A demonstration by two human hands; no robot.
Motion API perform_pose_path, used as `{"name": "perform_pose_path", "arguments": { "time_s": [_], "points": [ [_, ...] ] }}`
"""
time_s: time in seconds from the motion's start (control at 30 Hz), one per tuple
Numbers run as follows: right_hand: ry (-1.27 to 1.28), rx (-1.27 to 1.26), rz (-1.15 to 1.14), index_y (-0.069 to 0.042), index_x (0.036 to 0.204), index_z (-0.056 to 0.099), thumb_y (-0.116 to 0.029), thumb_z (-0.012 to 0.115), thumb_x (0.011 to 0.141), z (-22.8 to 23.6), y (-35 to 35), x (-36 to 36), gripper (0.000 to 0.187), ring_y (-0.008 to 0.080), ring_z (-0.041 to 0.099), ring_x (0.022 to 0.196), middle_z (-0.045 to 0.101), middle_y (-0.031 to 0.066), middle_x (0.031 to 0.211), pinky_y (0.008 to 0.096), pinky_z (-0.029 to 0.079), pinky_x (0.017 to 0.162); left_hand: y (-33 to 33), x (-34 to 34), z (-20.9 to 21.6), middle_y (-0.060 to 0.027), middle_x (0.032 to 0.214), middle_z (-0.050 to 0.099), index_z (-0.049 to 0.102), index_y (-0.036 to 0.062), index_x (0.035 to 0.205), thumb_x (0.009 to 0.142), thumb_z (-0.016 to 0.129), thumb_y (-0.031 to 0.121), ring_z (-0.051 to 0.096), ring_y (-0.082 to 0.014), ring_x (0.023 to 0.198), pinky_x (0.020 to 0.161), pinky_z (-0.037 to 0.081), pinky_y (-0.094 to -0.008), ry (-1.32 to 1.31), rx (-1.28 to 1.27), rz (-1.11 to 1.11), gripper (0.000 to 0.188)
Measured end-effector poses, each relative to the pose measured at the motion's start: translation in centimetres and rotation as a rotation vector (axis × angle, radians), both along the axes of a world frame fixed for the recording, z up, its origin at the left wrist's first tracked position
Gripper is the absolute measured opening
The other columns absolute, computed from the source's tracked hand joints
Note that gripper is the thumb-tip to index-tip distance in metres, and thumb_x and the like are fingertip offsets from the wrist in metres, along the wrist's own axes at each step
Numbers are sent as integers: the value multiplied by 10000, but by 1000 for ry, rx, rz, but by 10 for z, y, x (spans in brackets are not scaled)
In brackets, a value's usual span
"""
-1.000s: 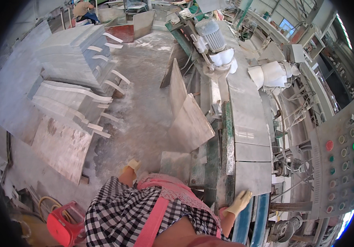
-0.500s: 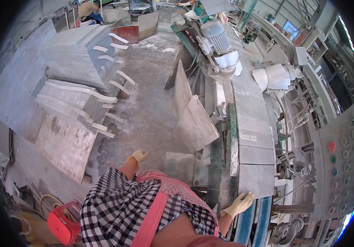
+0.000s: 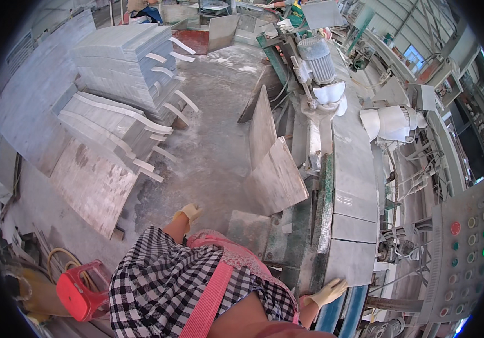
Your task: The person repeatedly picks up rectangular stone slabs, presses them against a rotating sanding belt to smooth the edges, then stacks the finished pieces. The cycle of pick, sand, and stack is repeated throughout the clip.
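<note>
My right hand (image 3: 330, 292), in a cream glove, rests with fingers stretched out at the near edge of a grey stone slab (image 3: 350, 262). That slab lies flat on the machine's conveyor, end to end with another slab (image 3: 354, 227) beyond it. Blue conveyor belts (image 3: 330, 316) show beside the hand. My left hand (image 3: 188, 213), gloved alike, hangs near my waist with its fingers loosely apart and nothing visible in it. Below it is the wet grey floor (image 3: 166, 197).
Stacked slabs (image 3: 124, 59) with white strips stand at the left. Two boards (image 3: 278, 177) lean against the machine beside a motor (image 3: 316, 59). A control panel (image 3: 464, 256) is at the right, a red stool (image 3: 79, 293) at lower left. Other people (image 3: 145, 12) are in the distance.
My view has turned slightly, so the machine and slabs appear lower and the stacks farther right. Both hands keep nearly the same places, the right one still at the slab's edge.
</note>
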State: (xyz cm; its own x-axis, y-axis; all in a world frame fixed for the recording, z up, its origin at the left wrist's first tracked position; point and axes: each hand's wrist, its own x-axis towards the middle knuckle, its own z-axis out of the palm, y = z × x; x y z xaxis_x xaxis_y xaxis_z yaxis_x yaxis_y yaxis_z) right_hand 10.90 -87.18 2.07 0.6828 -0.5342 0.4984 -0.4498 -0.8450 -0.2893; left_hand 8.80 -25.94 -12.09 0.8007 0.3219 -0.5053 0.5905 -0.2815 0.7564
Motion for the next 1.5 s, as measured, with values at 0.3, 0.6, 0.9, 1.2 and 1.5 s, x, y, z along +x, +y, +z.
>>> {"name": "perform_pose_path", "arguments": {
  "time_s": [0.3,0.6,0.9,1.2,1.5],
  "points": [
    [15,15,29,17,1316,558,-284,460,1009,3,5,-3,441,423,461,1286,503,270,1384,482,354,1089,-3,-5,-17,-176,719,661,684,2,927,804,582,416,657,-261,656,591,497,-399,-67,171,-55,443],
    [-90,-160,58,29,1316,553,-282,477,1004,11,16,-3,447,394,476,1278,528,242,1371,470,351,1090,-8,2,-9,-87,698,646,663,7,836,827,591,368,617,-192,630,549,459,-381,68,24,-29,368],
    [-66,-81,161,18,1212,627,-233,463,1001,15,22,-3,367,400,515,1198,587,239,1270,462,381,1047,-10,2,-14,-79,676,626,649,33,821,846,569,408,602,-191,622,555,453,-370,56,143,-128,384],
    [6,13,132,-1,1202,650,-198,459,988,19,16,-4,349,373,529,1205,606,208,1269,433,395,1045,-10,-4,-21,-66,664,601,638,51,847,845,571,376,574,-170,636,566,446,-367,-14,134,-114,332],
    [11,-23,96,0,1155,661,-229,462,994,19,14,-4,343,364,558,1148,630,196,1213,427,449,978,-7,-10,-25,-75,690,618,654,37,810,834,577,387,573,-184,659,601,441,-373,-27,118,-130,359]
  ]
}}
